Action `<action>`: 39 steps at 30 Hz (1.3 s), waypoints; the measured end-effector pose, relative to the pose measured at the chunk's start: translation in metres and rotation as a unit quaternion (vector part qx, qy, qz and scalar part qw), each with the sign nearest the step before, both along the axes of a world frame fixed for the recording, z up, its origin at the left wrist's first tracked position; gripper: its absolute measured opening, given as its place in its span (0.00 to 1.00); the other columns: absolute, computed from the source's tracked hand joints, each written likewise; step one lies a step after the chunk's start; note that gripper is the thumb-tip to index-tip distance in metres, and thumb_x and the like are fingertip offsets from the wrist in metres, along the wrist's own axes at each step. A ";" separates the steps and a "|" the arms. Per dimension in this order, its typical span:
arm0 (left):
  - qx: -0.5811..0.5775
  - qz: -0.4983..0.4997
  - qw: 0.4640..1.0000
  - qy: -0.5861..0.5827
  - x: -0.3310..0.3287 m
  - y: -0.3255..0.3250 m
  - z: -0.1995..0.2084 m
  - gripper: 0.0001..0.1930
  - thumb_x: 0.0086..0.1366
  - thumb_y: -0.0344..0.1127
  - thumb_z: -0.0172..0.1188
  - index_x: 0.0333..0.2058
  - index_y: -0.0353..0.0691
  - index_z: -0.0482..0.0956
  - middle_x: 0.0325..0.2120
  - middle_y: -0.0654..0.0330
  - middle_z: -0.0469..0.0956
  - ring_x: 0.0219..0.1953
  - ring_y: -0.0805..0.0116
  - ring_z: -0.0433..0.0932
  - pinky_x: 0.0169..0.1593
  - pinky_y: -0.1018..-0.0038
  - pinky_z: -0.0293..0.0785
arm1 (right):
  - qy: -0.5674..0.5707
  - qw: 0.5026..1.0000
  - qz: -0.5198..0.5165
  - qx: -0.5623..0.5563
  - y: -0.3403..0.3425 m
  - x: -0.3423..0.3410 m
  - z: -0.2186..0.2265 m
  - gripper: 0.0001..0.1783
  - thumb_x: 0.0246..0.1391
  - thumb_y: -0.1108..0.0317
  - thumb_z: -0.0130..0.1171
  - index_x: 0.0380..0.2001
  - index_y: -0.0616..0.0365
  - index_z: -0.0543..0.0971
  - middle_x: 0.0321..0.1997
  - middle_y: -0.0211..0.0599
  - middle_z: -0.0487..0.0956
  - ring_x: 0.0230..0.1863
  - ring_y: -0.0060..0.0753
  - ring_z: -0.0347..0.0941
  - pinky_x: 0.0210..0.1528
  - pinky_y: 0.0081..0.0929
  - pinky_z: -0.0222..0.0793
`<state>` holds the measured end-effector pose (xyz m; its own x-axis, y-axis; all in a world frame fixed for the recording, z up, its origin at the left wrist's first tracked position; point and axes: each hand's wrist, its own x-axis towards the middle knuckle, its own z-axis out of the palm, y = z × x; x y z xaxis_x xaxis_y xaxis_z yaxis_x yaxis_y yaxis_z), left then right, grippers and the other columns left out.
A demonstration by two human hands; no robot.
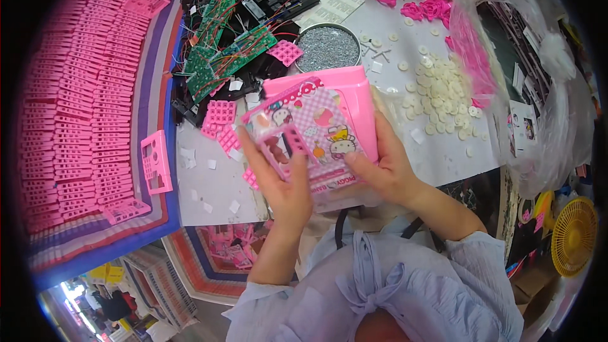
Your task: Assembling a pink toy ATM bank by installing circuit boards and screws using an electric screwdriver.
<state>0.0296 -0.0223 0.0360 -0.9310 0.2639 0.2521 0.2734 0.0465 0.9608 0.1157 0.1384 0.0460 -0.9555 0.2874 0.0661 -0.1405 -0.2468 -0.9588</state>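
Observation:
In front of my body I hold a printed front panel [326,120] with cartoon figures and a purple check pattern. Behind it, a larger pink plastic casing [361,92] shows along the top and right side. My left hand [285,193] is closed on a small pink plastic frame [296,136] with cutouts, which overlaps the panel's lower left; I cannot tell whether the two are joined. The right hand [392,171] grips the panel and casing at their lower right, thumb on the printed face. Its fingers are partly hidden behind the casing.
A striped bin [161,57] of stacked pink frames stands left. Beyond my hands lie green wired circuit boards [221,57], pink keypads [221,117] and a round tin of small metal screws [328,49]. White discs [446,92] are heaped right, near plastic bags [544,126].

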 end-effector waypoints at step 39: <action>-0.023 -0.120 0.984 -0.131 -0.002 -0.005 0.012 0.58 0.51 0.23 0.69 0.75 0.36 0.38 0.53 0.57 0.69 0.40 0.78 0.67 0.45 0.81 0.68 | 0.052 0.967 0.048 0.246 0.018 0.001 0.006 0.39 0.50 0.60 0.70 0.60 0.66 0.64 0.45 0.49 0.75 0.44 0.49 0.75 0.44 0.41 0.69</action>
